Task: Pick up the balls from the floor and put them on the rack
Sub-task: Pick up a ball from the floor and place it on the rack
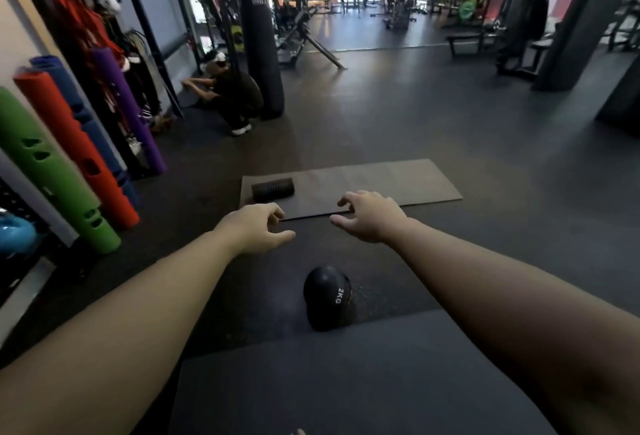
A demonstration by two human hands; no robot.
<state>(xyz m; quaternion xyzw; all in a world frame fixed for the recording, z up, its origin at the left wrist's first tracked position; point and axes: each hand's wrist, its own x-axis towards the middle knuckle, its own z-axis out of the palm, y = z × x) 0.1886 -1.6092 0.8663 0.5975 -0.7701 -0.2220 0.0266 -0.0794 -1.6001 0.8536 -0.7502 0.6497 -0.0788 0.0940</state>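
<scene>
**Both hands empty above a 2KG ball on the gym floor**

Both arms are stretched forward over the dark rubber floor. The left hand is held palm down with its fingers loosely curled, and nothing is grasped in it. The right hand is held the same way, fingers loosely bent and spread, and it too is empty. Neither hand is in contact with anything.

A black ball, marked "2KG" in white, is seen lying on the floor between the two forearms, closer to the camera than the hands. It rests at the far edge of a dark mat that fills the bottom of the view; whether it touches that mat cannot be told.

Beyond the hands, a grey mat is laid flat across the floor, and a black ridged foam roller lies on its left end.

Along the left wall, upright tubes are leaned in a row: a green tube, an orange tube and a purple tube. Farther back, a black punching bag is hung, and a crouching person is seen beside it, near the wall. Gym machines are visible in the background, blurred.
</scene>
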